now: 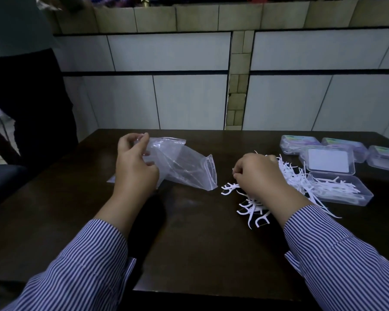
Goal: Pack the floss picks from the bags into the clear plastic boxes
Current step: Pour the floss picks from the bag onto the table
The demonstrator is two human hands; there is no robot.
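A clear zip bag (pixel 184 167) lies crumpled on the dark table (pixel 189 243), and my left hand (pixel 135 167) pinches its left end. A heap of white floss picks (pixel 252 205) spreads to the right of the bag. My right hand (pixel 258 176) rests on that heap with its fingers curled round some picks. Right of the heap an open clear plastic box (pixel 344 189) holds several picks, its lid (pixel 328 161) standing open behind it.
Three shut clear boxes (pixel 299 142) (pixel 346 145) (pixel 386 157) with coloured labels stand at the table's back right. A tiled wall rises behind the table. Another person in dark trousers (pixel 32 104) stands at the left, beside a dark seat (pixel 2 178).
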